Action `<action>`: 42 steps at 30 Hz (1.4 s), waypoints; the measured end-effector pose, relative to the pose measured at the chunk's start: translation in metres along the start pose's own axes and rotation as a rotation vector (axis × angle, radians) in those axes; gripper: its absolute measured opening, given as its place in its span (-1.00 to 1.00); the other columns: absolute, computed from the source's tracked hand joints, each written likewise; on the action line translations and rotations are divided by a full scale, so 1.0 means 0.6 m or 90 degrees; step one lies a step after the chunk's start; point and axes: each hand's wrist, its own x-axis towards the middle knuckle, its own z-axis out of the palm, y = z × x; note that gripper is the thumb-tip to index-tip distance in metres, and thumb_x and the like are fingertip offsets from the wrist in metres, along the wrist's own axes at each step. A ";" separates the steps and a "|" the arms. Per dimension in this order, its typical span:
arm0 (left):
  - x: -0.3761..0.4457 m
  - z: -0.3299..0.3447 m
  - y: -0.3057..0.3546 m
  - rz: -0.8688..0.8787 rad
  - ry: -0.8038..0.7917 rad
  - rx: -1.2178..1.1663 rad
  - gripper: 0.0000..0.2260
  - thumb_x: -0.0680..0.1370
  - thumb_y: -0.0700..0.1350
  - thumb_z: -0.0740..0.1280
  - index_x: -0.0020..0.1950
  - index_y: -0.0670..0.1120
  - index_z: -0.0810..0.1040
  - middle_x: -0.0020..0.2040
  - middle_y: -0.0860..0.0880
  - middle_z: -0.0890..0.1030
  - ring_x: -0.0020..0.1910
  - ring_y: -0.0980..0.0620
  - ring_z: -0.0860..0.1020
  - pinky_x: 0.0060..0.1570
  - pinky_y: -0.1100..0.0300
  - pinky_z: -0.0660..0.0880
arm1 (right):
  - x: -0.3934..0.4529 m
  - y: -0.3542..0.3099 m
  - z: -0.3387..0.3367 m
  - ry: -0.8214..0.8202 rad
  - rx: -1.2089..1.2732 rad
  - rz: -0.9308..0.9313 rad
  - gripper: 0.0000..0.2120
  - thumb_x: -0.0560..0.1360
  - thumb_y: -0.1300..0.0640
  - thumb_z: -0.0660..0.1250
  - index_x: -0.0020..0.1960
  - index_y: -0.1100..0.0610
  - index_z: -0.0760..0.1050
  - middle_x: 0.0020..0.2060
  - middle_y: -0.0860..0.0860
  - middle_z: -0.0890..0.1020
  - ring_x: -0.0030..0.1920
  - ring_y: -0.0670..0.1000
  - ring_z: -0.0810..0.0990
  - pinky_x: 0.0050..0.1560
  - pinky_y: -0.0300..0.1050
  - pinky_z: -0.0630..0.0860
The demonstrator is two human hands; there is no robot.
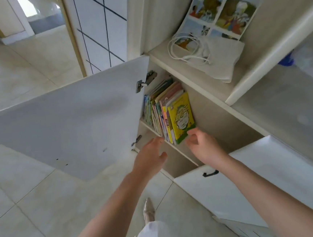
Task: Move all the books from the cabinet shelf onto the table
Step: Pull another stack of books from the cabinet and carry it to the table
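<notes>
Cabinet shelf, front edge: left hand and right hand open, empty; best clamp books from both ends.

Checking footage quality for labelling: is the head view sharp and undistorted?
Head view: wide-angle bending curves the cabinet door and shelf edges; the books are fairly sharp; both hands are slightly motion-soft; lighting is even daylight.

The open door blocks the cabinet's 9 o'clock side. Books pack the shelf there; bare shelf room lies toward 3 o'clock.
</notes>
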 end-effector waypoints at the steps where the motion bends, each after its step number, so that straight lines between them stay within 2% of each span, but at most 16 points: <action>1: 0.023 0.000 0.000 -0.006 -0.003 -0.002 -0.61 0.54 -0.16 0.30 0.38 -0.02 0.41 0.29 -0.02 0.53 0.16 -0.01 0.56 0.13 0.02 0.54 | 0.030 -0.002 0.000 -0.009 0.015 0.013 -0.64 0.61 0.04 0.22 0.38 0.10 0.35 0.27 0.02 0.54 0.06 -0.03 0.46 -0.10 -0.22 0.37; 3: 0.065 0.000 -0.001 -0.017 -0.007 -0.014 -0.61 0.55 -0.19 0.30 0.38 -0.05 0.41 0.30 -0.04 0.53 0.16 -0.01 0.56 0.13 0.06 0.54 | 0.086 -0.004 0.005 -0.025 0.056 0.037 -0.62 0.60 0.01 0.22 0.38 0.11 0.37 0.26 0.02 0.54 0.06 -0.02 0.47 -0.05 -0.19 0.40; 6: 0.132 0.007 -0.010 -0.051 0.005 -0.044 -0.61 0.54 -0.22 0.31 0.37 -0.08 0.43 0.28 -0.06 0.53 0.17 -0.03 0.55 0.13 0.09 0.52 | 0.168 -0.002 0.018 -0.059 0.099 0.062 -0.60 0.59 -0.02 0.19 0.36 0.13 0.40 0.27 0.05 0.53 0.22 0.08 0.49 0.25 0.05 0.45; 10: 0.222 0.030 -0.034 -0.107 0.017 -0.098 -0.56 0.52 -0.22 0.33 0.40 -0.07 0.41 0.32 -0.07 0.51 0.22 -0.04 0.53 0.14 0.11 0.51 | 0.280 -0.001 0.037 -0.067 0.146 0.117 -0.60 0.60 -0.05 0.18 0.26 0.23 0.46 0.12 0.23 0.58 0.15 0.23 0.55 0.22 0.25 0.47; 12: 0.259 0.039 -0.042 -0.117 0.027 -0.118 -0.51 0.50 -0.24 0.34 0.43 -0.07 0.38 0.35 -0.08 0.48 0.28 -0.05 0.50 0.21 0.08 0.47 | 0.330 -0.004 0.039 -0.056 0.191 0.151 -0.55 0.60 -0.08 0.17 0.23 0.29 0.45 0.12 0.27 0.57 0.13 0.27 0.55 0.17 0.25 0.51; 15: 0.302 0.047 -0.049 -0.125 0.048 -0.135 -0.47 0.52 -0.24 0.35 0.46 -0.07 0.31 0.37 -0.10 0.47 0.29 -0.07 0.50 0.16 0.10 0.48 | 0.385 -0.010 0.044 -0.068 0.251 0.242 -0.45 0.54 -0.22 0.21 0.37 0.13 0.35 0.20 0.11 0.51 0.17 0.19 0.52 0.07 0.16 0.56; 18: 0.333 0.063 -0.057 -0.124 0.071 -0.169 -0.43 0.51 -0.17 0.38 0.48 -0.03 0.28 0.35 -0.07 0.50 0.25 -0.10 0.54 0.05 0.16 0.48 | 0.417 -0.005 0.063 -0.061 0.284 0.288 -0.26 0.49 -0.33 0.21 0.49 0.11 0.21 0.36 0.11 0.43 0.31 0.23 0.44 0.23 0.20 0.45; 20: 0.341 0.075 -0.063 -0.116 0.099 -0.201 -0.44 0.45 -0.02 0.40 0.43 0.01 0.34 0.30 -0.05 0.54 0.24 -0.09 0.55 0.17 0.01 0.52 | 0.435 -0.003 0.080 -0.059 0.289 0.288 -0.16 0.47 -0.37 0.21 0.51 0.17 0.16 0.42 0.15 0.38 0.37 0.24 0.38 0.33 0.19 0.36; 23: 0.353 0.102 -0.085 -0.126 0.130 -0.264 -0.35 0.28 0.11 0.37 0.36 0.06 0.34 0.29 -0.03 0.50 0.27 -0.09 0.51 0.18 -0.14 0.53 | 0.444 -0.002 0.104 -0.069 0.374 0.330 0.14 0.27 -0.49 0.31 0.57 0.13 -0.05 0.48 0.14 0.31 0.41 0.29 0.33 0.35 0.37 0.28; 25: 0.356 0.111 -0.095 -0.140 0.148 -0.346 -0.33 0.20 0.10 0.36 0.31 0.06 0.32 0.26 -0.02 0.51 0.22 -0.07 0.54 0.13 -0.15 0.55 | 0.457 0.007 0.121 -0.074 0.417 0.333 0.31 0.04 -0.59 0.31 0.57 0.06 -0.02 0.45 0.12 0.35 0.38 0.33 0.37 0.26 0.50 0.28; 29: 0.353 0.117 -0.103 -0.137 0.150 -0.444 -0.47 0.34 -0.23 0.36 0.30 -0.02 0.35 0.27 -0.03 0.48 0.23 -0.02 0.54 0.12 -0.18 0.56 | 0.477 0.014 0.134 -0.088 0.390 0.331 0.59 -0.37 -0.69 0.20 0.56 0.00 0.02 0.45 0.15 0.36 0.36 0.34 0.38 0.20 0.57 0.26; 32: 0.350 0.123 -0.103 -0.096 0.176 -0.426 -0.44 0.34 -0.12 0.29 0.35 0.02 0.37 0.28 0.02 0.43 0.20 -0.02 0.53 0.11 -0.15 0.57 | 0.474 0.000 0.126 -0.106 0.392 0.337 0.59 -0.38 -0.67 0.22 0.55 0.00 0.06 0.44 0.17 0.36 0.35 0.38 0.37 0.15 0.59 0.24; 35: 0.353 0.116 -0.102 -0.048 0.215 -0.395 -0.44 0.34 0.05 0.24 0.37 0.09 0.39 0.15 0.18 0.39 0.23 -0.06 0.51 0.13 -0.14 0.56 | 0.485 -0.001 0.130 -0.126 0.417 0.345 0.48 -0.33 -0.63 0.33 0.50 0.00 0.18 0.36 0.19 0.44 0.28 0.39 0.44 0.05 0.60 0.32; 37: 0.364 0.110 -0.107 -0.035 0.198 -0.344 -0.43 0.38 -0.02 0.26 0.42 0.05 0.38 0.15 0.10 0.36 0.24 -0.11 0.49 0.15 -0.15 0.55 | 0.497 0.003 0.135 -0.131 0.438 0.341 0.39 -0.27 -0.59 0.40 0.46 -0.01 0.21 0.29 0.20 0.49 0.20 0.38 0.49 -0.16 0.53 0.44; 39: 0.374 0.107 -0.113 -0.040 0.156 -0.309 -0.43 0.43 -0.18 0.33 0.45 0.03 0.37 0.21 0.03 0.33 0.26 -0.13 0.46 0.20 -0.15 0.52 | 0.504 0.004 0.138 -0.126 0.448 0.337 0.29 -0.16 -0.52 0.45 0.46 -0.03 0.19 0.26 0.20 0.48 0.14 0.37 0.51 -0.33 0.45 0.48; 42: 0.376 0.111 -0.118 -0.045 0.129 -0.298 -0.38 0.45 -0.24 0.41 0.46 0.04 0.32 0.27 -0.02 0.30 0.30 -0.15 0.42 0.26 -0.14 0.48 | 0.499 0.002 0.135 -0.119 0.460 0.331 0.15 -0.04 -0.44 0.42 0.44 -0.01 0.21 0.23 0.19 0.49 0.10 0.36 0.52 -0.32 0.41 0.50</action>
